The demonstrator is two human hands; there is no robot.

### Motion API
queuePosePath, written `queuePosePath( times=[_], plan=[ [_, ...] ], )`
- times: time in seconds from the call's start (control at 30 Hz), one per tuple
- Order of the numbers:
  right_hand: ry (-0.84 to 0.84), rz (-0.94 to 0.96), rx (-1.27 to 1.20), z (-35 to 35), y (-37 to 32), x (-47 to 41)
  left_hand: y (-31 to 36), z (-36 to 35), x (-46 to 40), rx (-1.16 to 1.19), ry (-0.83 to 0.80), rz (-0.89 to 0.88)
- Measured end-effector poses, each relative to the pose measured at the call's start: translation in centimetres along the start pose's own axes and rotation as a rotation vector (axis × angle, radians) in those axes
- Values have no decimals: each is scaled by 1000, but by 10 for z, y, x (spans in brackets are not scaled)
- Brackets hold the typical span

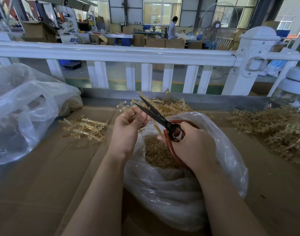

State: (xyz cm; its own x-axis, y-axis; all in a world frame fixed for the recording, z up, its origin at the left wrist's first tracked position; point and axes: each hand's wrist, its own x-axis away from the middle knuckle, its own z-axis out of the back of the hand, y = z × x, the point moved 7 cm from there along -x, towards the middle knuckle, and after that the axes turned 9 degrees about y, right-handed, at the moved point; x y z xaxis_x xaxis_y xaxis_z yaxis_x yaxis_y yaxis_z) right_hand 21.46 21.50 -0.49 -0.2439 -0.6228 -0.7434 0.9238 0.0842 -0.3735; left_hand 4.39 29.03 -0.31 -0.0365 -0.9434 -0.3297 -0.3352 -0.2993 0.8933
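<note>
Head cam: L hand is pinching an amber plastic sprue, fingers curling round it, holding it up just over the clear bag. R hand is gripping the scissors by the red handles. Blades are standing slightly apart, tips pointing up-left, right beside the sprue. Cut bits are lying inside the bag. A loose pile is sitting on the cardboard to the L, w/ a white railing running across behind.
</note>
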Motion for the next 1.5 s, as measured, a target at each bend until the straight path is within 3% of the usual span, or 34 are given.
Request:
queuePosePath(
  times=[0.57, 0.97, 1.5],
  plan=[
    [31, -8, -8, 4, -1, 0, 6, -2, 2, -41, -24, -54],
    [70, 37, 43, 7, -3, -1, 5, -3, 2, 59, -30, -4],
    [-12, -26, -57, 2, -1, -2, 1, -1, 2, 87, -41, 42]
  ],
)
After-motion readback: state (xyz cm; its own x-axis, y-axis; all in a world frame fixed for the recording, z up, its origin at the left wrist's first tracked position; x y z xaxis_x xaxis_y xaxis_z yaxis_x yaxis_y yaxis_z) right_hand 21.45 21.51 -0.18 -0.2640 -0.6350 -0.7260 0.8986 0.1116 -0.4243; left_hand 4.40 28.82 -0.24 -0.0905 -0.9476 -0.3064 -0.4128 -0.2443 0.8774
